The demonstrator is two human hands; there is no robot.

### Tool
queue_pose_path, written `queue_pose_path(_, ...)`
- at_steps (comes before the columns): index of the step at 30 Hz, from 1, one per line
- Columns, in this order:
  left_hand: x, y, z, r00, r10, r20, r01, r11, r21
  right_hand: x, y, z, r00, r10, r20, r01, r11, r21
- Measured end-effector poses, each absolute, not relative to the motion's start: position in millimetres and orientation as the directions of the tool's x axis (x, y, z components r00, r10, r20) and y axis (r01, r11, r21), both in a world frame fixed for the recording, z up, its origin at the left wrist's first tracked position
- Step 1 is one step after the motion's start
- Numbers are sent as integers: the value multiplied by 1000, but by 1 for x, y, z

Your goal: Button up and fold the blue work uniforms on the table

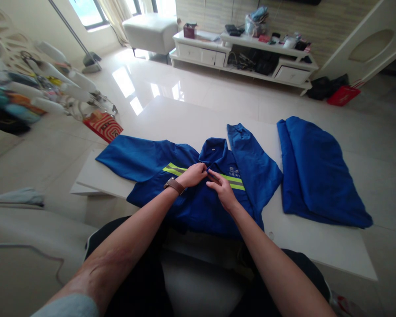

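A blue work jacket with a yellow-green and grey reflective stripe across the chest lies spread on a white table, collar pointing away from me. Its left-hand sleeve stretches out flat; the other bends back up beside the collar. At the front placket just below the collar, my left hand pinches the fabric edge. My right hand is right beside it, fingertips on the placket, thumb and fingers close together around the cloth. Whether a button or other fastener sits between the fingertips is too small to make out.
On the table's right side lies a folded blue garment. A red striped paper bag stands past the left edge. Across the tiled floor are a white TV cabinet with clutter on top and a pale bench. A red bag sits at the right.
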State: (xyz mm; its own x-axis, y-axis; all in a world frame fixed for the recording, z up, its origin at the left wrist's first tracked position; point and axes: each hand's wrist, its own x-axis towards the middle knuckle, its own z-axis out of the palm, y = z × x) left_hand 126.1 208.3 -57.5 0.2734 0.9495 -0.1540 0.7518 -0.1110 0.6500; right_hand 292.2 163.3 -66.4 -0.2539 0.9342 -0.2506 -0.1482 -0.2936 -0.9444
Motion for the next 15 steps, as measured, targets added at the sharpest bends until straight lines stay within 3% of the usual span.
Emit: queue_pose_path(15, 126, 207, -72, 355, 934, -36, 745, -259, 615, 291, 164, -66, -252, 936, -247, -124, -285, -951)
